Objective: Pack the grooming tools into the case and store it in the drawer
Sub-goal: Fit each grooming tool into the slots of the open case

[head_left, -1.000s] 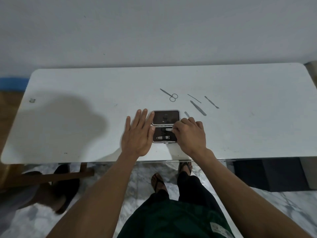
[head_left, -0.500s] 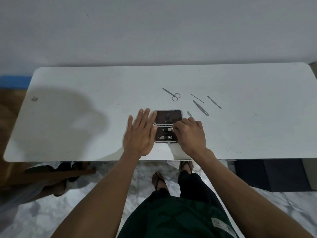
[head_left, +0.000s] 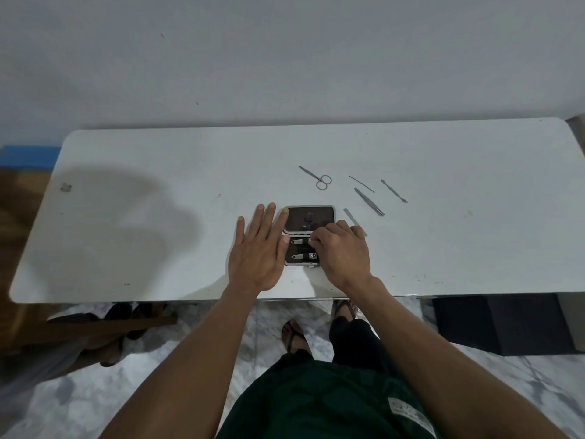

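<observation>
Little has changed over the last second. The left hand [head_left: 258, 248] stays flat, fingers straight, steadying the open case [head_left: 305, 236] at the near table [head_left: 158, 217] edge. The right hand [head_left: 340, 248] keeps its curled fingers on the upper clipper [head_left: 299, 241], seemingly seating it. Scissors [head_left: 316, 178] and tweezers [head_left: 368, 201] lie unpacked, far right.

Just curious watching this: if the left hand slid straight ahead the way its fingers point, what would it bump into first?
Probably the open lid of the case: the left hand lies flat, fingers angled up-right, index fingertip already at the lid's left edge.
</observation>
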